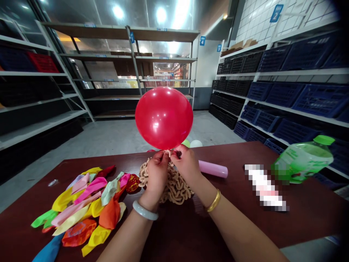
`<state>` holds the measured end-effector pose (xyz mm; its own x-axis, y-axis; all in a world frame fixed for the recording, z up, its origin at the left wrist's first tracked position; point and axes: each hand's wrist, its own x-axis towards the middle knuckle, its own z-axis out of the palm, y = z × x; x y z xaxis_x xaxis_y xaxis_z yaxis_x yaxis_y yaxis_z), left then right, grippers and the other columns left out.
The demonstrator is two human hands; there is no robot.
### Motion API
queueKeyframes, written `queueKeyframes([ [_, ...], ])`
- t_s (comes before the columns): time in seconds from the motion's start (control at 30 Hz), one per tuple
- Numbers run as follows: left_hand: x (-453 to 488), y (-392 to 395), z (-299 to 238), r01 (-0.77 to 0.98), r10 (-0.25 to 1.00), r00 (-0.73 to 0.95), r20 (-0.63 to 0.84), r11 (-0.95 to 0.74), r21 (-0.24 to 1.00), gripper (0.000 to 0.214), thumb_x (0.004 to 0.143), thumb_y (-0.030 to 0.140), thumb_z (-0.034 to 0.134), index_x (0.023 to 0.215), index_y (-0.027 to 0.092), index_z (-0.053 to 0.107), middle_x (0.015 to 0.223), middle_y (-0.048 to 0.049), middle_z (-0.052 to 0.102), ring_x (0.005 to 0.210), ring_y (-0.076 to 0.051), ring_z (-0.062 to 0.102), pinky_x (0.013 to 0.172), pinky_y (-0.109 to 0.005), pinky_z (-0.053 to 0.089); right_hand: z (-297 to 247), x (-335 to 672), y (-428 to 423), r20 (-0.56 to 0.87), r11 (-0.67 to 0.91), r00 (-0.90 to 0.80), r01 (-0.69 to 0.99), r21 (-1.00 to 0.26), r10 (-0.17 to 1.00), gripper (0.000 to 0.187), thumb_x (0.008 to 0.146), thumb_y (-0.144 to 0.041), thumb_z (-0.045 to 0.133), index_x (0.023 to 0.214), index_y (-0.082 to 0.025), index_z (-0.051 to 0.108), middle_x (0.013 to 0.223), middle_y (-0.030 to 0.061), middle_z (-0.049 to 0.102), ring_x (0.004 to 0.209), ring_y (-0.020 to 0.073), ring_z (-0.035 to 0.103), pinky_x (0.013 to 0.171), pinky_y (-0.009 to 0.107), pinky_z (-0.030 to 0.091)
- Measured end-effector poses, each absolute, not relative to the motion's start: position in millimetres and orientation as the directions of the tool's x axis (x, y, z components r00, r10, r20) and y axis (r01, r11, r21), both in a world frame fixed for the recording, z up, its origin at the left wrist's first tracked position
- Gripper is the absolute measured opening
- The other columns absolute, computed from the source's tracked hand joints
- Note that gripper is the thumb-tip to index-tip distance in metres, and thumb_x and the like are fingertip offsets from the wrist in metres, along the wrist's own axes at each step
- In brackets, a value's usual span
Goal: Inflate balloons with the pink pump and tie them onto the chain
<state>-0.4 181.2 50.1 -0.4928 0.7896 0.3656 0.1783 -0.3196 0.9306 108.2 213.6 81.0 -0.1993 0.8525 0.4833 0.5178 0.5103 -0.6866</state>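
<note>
A round, inflated red balloon (164, 117) stands upright above the table, its neck down between my hands. My left hand (158, 171) pinches at the neck with thumb and forefinger. Opposite it, my right hand (187, 165) is closed at the same spot, fingertips nearly touching the left ones. A short pale bit shows between the fingers; whether it is cord or balloon neck I cannot tell. Beneath both hands lies a heap of thick beige cord (177, 189), partly covered by them. Left of it spreads a pile of limp, uninflated balloons (89, 203) in many colours.
A pink-purple cylinder (214, 169) lies right of the cord on the dark red table (231, 218). Farther right are a blurred-out flat object (264, 187) and a green-capped plastic bottle (305, 160). Pale balloons (196, 144) show beyond the far edge. Shelves with crates (286, 94) surround the room.
</note>
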Motion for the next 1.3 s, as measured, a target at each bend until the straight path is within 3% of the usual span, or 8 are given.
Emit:
queueKeyframes([
  [0.17,-1,184,46,0.165,0.8,-0.495,0.339,-0.296,0.941,0.026,0.085,0.038,0.059,0.085,0.015,0.072,0.081,-0.0047,0.072,0.075,-0.017,0.063,0.073,-0.026,0.047,80,109,212,0.566,0.573,-0.24,0.621,-0.535,0.789,0.004,0.082,-0.022,0.063,0.079,-0.019,0.063,0.078,0.005,0.07,0.073,0.0204,0.062,0.066,0.029,0.04],
  [0.43,-3,180,49,0.284,0.776,-0.536,0.331,-0.203,0.937,0.03,0.086,0.039,0.057,0.092,0.015,0.074,0.085,-0.0073,0.074,0.076,-0.019,0.064,0.07,-0.027,0.047,78,111,209,0.66,0.694,-0.289,0.514,-0.504,0.693,0.011,0.094,-0.026,0.058,0.095,-0.021,0.068,0.098,0.0059,0.069,0.091,0.02,0.063,0.081,0.029,0.044],
  [0.7,0,182,47,0.341,0.803,-0.468,0.369,-0.221,0.914,0.027,0.086,0.036,0.056,0.085,0.014,0.072,0.077,-0.0044,0.07,0.073,-0.018,0.061,0.07,-0.026,0.045,77,115,221,0.591,0.604,-0.265,0.619,-0.502,0.762,0.007,0.086,-0.021,0.062,0.085,-0.02,0.069,0.088,0.006,0.069,0.081,0.0204,0.062,0.072,0.03,0.042],
  [0.9,0,184,40,0.2,0.839,-0.439,0.321,-0.257,0.945,0.03,0.086,0.041,0.056,0.077,0.015,0.066,0.066,-0.0006,0.062,0.062,-0.014,0.053,0.06,-0.024,0.041,79,115,219,0.619,0.617,-0.256,0.622,-0.483,0.742,0.005,0.088,-0.02,0.06,0.084,-0.02,0.064,0.086,0.0046,0.067,0.079,0.0199,0.06,0.069,0.029,0.04],
  [1.03,1,183,41,0.14,0.845,-0.453,0.283,-0.246,0.959,0.027,0.085,0.04,0.056,0.075,0.016,0.064,0.063,0.0013,0.057,0.057,-0.012,0.047,0.056,-0.023,0.038,82,117,215,0.65,0.674,-0.332,0.629,-0.387,0.683,0.009,0.092,-0.024,0.058,0.087,-0.021,0.064,0.09,0.0044,0.066,0.079,0.0195,0.06,0.068,0.03,0.039],
  [1.17,1,183,44,0.202,0.828,-0.476,0.298,-0.227,0.953,0.026,0.083,0.038,0.056,0.071,0.015,0.062,0.06,0.003,0.051,0.057,-0.011,0.042,0.054,-0.022,0.034,82,120,215,0.657,0.738,-0.432,0.605,-0.298,0.618,0.013,0.095,-0.023,0.054,0.09,-0.022,0.066,0.105,0.0057,0.067,0.09,0.0205,0.06,0.072,0.03,0.04],
  [1.3,1,181,47,0.304,0.823,-0.47,0.318,-0.187,0.934,0.029,0.085,0.039,0.053,0.068,0.016,0.06,0.058,0.0035,0.047,0.057,-0.011,0.04,0.054,-0.023,0.032,81,120,217,0.651,0.742,-0.444,0.604,-0.291,0.616,0.019,0.097,-0.023,0.051,0.09,-0.021,0.068,0.107,0.0064,0.068,0.095,0.021,0.06,0.077,0.031,0.042],
])
